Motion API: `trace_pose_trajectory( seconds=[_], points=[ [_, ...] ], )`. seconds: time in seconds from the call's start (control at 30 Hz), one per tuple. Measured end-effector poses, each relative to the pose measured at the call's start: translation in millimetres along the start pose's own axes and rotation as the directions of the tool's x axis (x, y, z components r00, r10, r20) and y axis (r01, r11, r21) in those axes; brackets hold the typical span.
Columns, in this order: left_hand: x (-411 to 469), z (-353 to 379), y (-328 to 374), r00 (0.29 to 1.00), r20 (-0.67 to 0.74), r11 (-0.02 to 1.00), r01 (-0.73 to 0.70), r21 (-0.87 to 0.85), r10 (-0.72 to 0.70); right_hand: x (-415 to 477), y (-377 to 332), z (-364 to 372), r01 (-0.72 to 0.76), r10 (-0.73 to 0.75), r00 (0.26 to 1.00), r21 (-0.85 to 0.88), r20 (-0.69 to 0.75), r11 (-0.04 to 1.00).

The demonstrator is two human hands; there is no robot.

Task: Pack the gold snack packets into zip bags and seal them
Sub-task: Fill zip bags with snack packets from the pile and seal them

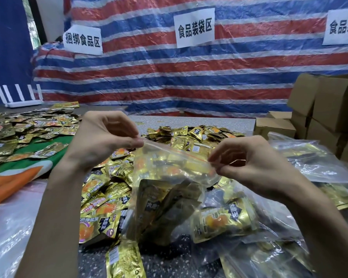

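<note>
1. A red, blue and white striped tarpaulin (169, 77) fills the background; its top and right side run out of frame.
2. The dark speckled table (161, 265) is mostly covered, with only patches of it showing.
3. A loose heap of gold foil snack packets (113, 197) lies across the middle of the table, and more spread to the left.
4. Brown cardboard boxes (329, 109) are stacked at the right, cut off by the frame edge.
5. Filled clear plastic bags (309, 157) lie at the right, their contents blurred by glare.
6. A clear zip bag with a red seal line (169, 177) hangs above the heap, gold packets inside its lower half. I cannot tell whether the seal is closed.
7. The left hand (102, 137) pinches the bag's top left corner, and the right hand (249, 161) pinches the top right end.
8. Of the white paper signs (194, 27) on the tarpaulin, the rightmost is cut off.
9. A white router with upright antennas (22, 99) stands far left.
</note>
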State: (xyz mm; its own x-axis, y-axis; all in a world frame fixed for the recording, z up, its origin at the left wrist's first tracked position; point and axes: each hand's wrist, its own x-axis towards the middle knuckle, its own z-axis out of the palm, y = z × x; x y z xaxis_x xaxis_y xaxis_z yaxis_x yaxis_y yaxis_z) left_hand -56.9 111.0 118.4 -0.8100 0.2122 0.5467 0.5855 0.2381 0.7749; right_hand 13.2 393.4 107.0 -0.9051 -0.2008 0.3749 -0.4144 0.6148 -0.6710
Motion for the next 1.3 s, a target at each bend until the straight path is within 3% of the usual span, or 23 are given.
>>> trace_pose_trajectory(
  seconds=[0.23, 0.43, 0.57, 0.8, 1.0, 1.13, 1.3],
  points=[
    [2, 7, 2, 0.999, 0.039, 0.995, 0.006, -0.098, -0.002, 1, 2, 4, -0.019, 0.025, 0.990, 0.043, -0.140, 0.999],
    [1, 24, 11, 0.995, 0.091, 0.995, -0.023, -0.100, 0.032, -2, -10, 11, 0.071, -0.096, 0.989, -0.213, -0.111, 0.974],
    [-3, 47, 24, 0.975, 0.177, 0.989, -0.123, -0.084, 0.136, -5, -25, 32, 0.159, -0.196, 0.974, -0.275, -0.114, 0.948],
    [-10, 59, 38, 0.955, 0.232, 0.982, -0.177, -0.064, 0.188, -2, -17, 32, 0.138, -0.133, 0.982, 0.028, -0.137, 0.990],
    [-9, 51, 35, 0.934, 0.303, 0.982, -0.176, -0.072, 0.189, 1, -15, 37, 0.175, -0.160, 0.968, 0.067, -0.191, 0.982],
    [-8, 49, 28, 0.898, 0.423, 0.973, -0.189, 0.129, 0.119, 0, -16, 38, 0.164, -0.135, 0.966, 0.119, -0.221, 0.979],
    [-9, 48, 27, 0.873, 0.473, 0.963, -0.216, 0.158, 0.118, 0, -17, 32, 0.104, -0.088, 0.992, 0.187, -0.092, 0.977]
  ],
)
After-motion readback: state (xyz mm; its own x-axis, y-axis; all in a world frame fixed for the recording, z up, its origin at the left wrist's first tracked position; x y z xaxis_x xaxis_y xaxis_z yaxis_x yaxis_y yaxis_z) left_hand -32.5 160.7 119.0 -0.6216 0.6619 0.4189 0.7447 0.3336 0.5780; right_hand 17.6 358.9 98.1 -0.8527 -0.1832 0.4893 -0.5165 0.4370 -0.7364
